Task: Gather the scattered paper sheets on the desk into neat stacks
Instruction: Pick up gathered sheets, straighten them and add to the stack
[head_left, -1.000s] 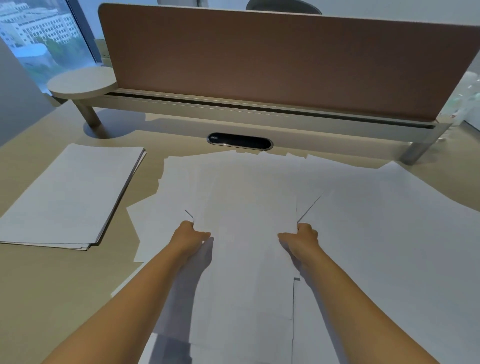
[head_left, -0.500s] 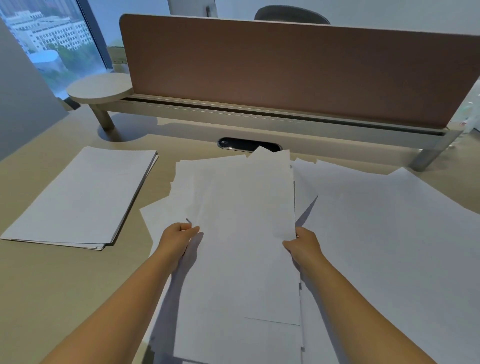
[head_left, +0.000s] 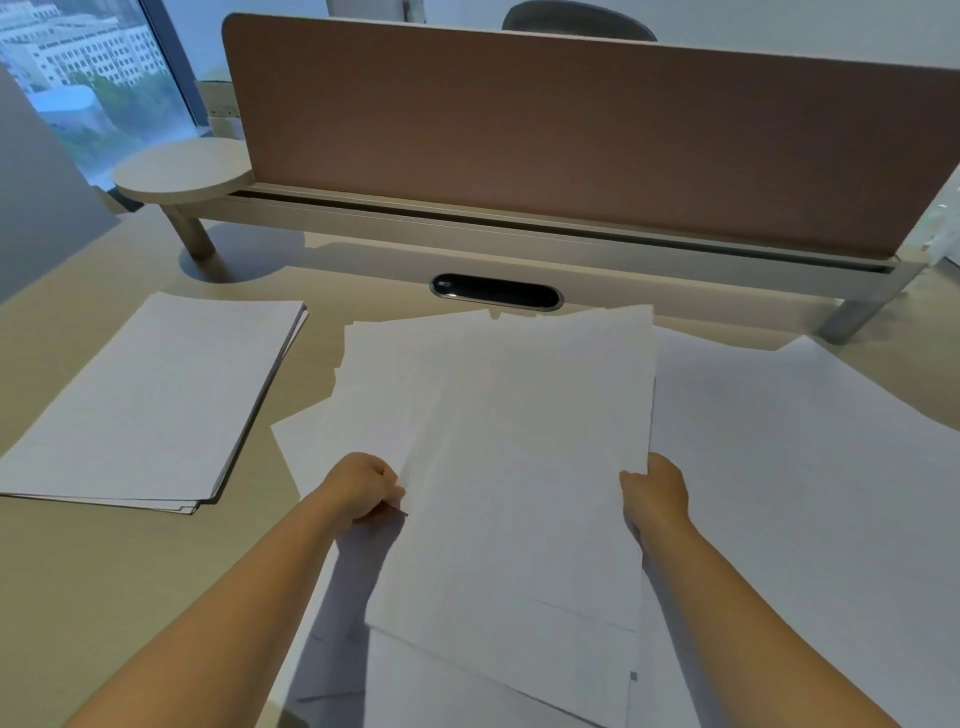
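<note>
Both hands on the gathered sheets (head_left: 524, 467) at mid-counter: left hand (head_left: 363, 488) grips the left edge, right hand (head_left: 657, 491) pinches the right edge. Loose sheets (head_left: 805, 467) spread right; a neat stack (head_left: 150, 405) lies left on the counter (head_left: 78, 597).

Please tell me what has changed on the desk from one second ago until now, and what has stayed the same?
Both hands pulled the held sheets together and lifted them: the left hand and right hand still grip the side edges, and the bundle now tilts up off the loose sheets. The neat stack at left stayed put.
</note>
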